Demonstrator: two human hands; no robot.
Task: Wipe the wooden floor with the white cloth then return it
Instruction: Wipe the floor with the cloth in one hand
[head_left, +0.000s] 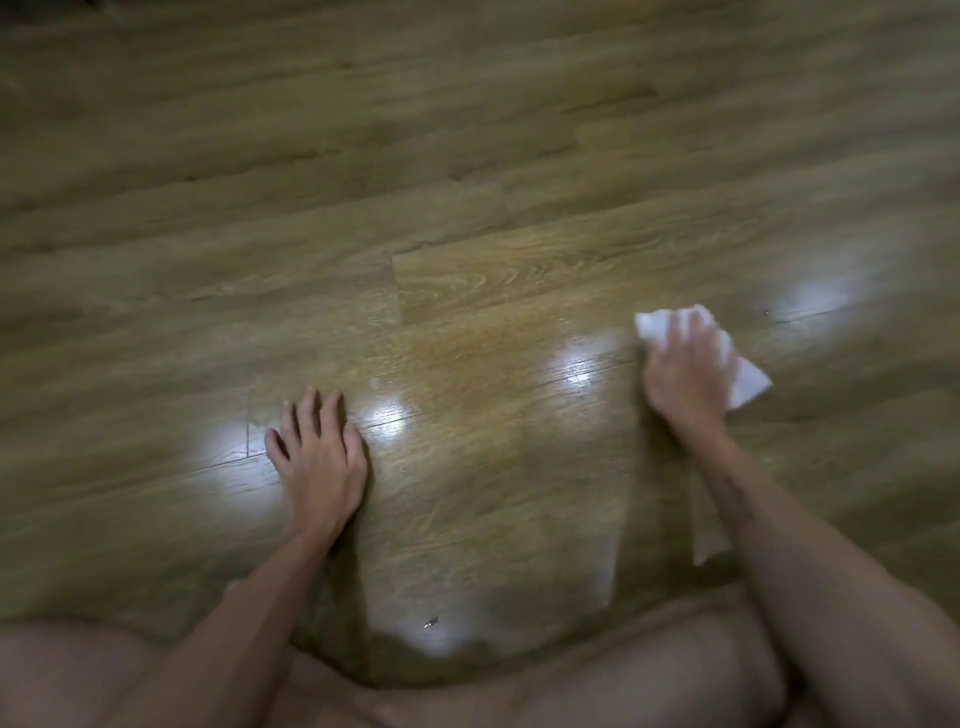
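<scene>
Right hand (684, 364) presses the white cloth (745, 382) flat on the wooden floor (467, 208), fingers (691, 325) extended over it; left hand (318, 457) braces, fingers splayed and empty. The cloth looks soft, light and crumple-prone; best pinched at a free corner beyond the fingers.

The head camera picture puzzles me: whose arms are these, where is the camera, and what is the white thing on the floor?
No machine here: a person kneels or sits on the floor, and the camera sits on their head, looking down at their own arms. The left hand rests flat on the wooden floor, fingers spread, seemingly as support. The right hand presses a white cloth onto the boards, wiping. The bright patches are light reflecting off the shiny wood. A tiny speck lies near the person's legs; it is too small to identify.
</scene>
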